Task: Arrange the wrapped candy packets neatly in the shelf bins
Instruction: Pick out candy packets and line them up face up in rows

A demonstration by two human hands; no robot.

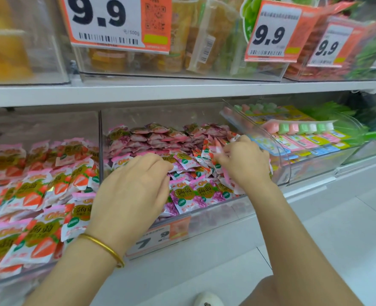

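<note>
The largest tag [116, 23], on an upper bin, reads "9.9" in black over small print ending "/500g", with a barcode below and a QR code on its orange strip. Two more tags [273, 32] to the right also read "9.9". All three stand above the white shelf [182, 89]. Below it, a tag on the middle bin's front [158, 237] shows "7.9", its left edge hidden by the wrist.

The grape packets [196, 193] fill the middle bin [213, 219]. Each carries a gold-and-red brand word starting with "O" – the rest is too small to read – plus purple grapes and a green oval badge. At the front they lie print-up, leaning back, their long axes running front to back with the tops toward the rear. Behind them, packets stand on edge in tight rows that run left to right.

The left hand [134, 191], a gold bangle [107, 247] on its wrist, lies palm down on the front-left of this pile. Its fingers are bent with the tips among the packets; whether they grip any, I cannot tell. The right hand [246, 166] curls round a bunch [213, 151] of packets at the bin's right side, pinching them upright and tilted. Their print is blurred, red and green on white.

The left bin [39, 127] holds strawberry packets [34, 191] of the same make, lying print-up. The right bin [282, 155] holds strips [299, 128] of pink and green candy, lying left to right.
</note>
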